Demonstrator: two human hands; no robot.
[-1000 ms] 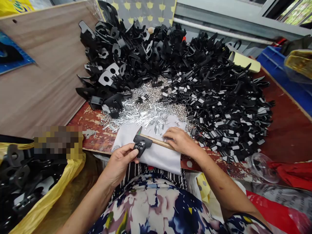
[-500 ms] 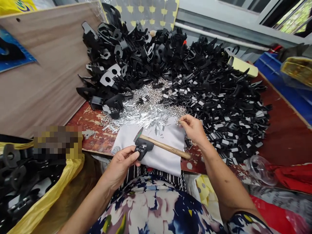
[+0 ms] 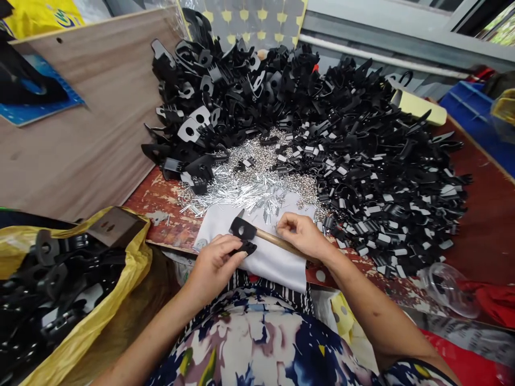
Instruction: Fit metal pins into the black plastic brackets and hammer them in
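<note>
My left hand grips a black plastic clip piece between thumb and fingers. One flat part of it, with a round hole, points up. A wooden-handled hammer lies behind the piece on a light grey cloth; its head is partly covered. Just above the handle is my right hand, thumb and fingertips pinched together; whatever they hold is too small to name. Loose thin metal pins lie in front of both hands, some on the cloth. Behind them spreads a heap of tiny shiny metal parts.
Black plastic pieces are piled high across the back and right of the worn red table. A yellow bag of similar pieces stands at left, below a wooden board. A clear plastic cup lies at right.
My right hand has moved from the edge of the small metal parts back towards the clip piece. My left hand has turned the piece, so its holed flat part shows.
</note>
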